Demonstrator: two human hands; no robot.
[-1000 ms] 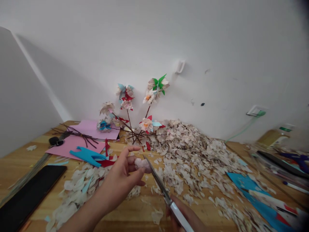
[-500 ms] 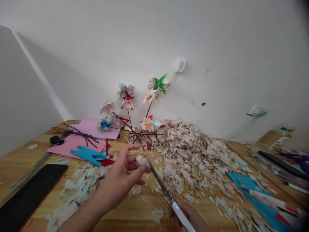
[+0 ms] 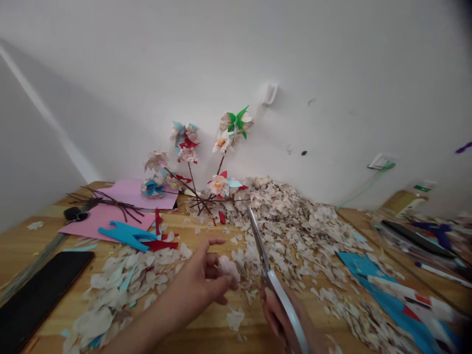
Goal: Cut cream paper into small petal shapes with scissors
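Observation:
Between the thumb and fingers of my left hand [image 3: 201,280] is a small pale pink, petal-like piece [image 3: 227,270], held above the table. My right hand [image 3: 282,314] grips a pair of scissors [image 3: 262,246] by the light handles, blades pointing up and away, apart from the pink piece. The blades look nearly together. Loose whitish petals [image 3: 106,285] lie left of my left hand. A large heap of dry petals [image 3: 287,211] spreads behind and to the right of the scissors. Handmade flowers on twigs [image 3: 217,184] lean against the wall behind my hands.
At left lie a black phone [image 3: 47,290], pink paper [image 3: 106,221], cut blue paper [image 3: 125,236], a twig bundle [image 3: 114,202] and keys [image 3: 75,214]. Blue paper [image 3: 383,295], a pen [image 3: 442,274], a glue gun [image 3: 435,231] and a bottle [image 3: 407,199] are at right.
The scissors have moved away from the pink piece and now point more upright, to its right. My left hand sits slightly lower and further right, still holding the piece. The view has shifted slightly.

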